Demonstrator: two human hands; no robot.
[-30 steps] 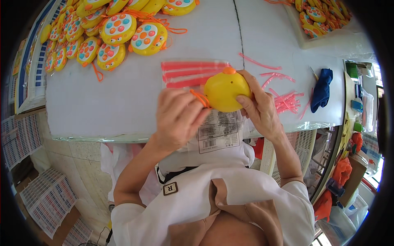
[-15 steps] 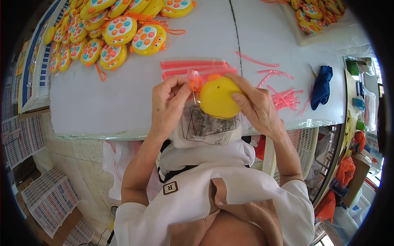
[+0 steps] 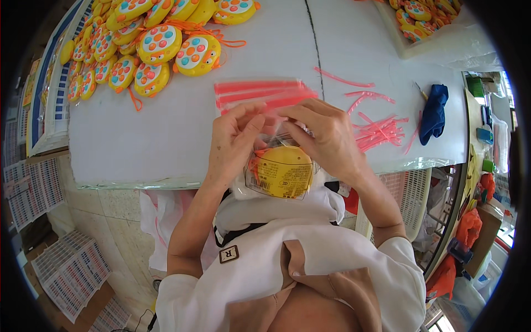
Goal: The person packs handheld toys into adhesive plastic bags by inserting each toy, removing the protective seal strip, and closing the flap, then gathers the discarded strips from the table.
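Left of the left hand [image 3: 233, 141], the pale-grey desk [image 3: 138, 146] offers a wide lane, bounded beyond by heaped round yellow toys [image 3: 159, 45]. Right of the right hand [image 3: 327, 130], loose pink plastic strips [image 3: 380, 133] and a crumpled dark-blue cloth [image 3: 434, 114] obstruct passage.

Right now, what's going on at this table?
A person's left hand and right hand are together at the top of a clear bag; their exact grip is hard to make out. A yellow toy is inside, back side up, at the near edge of the table. More toys are piled at upper left, and loose pink strips lie to the right.
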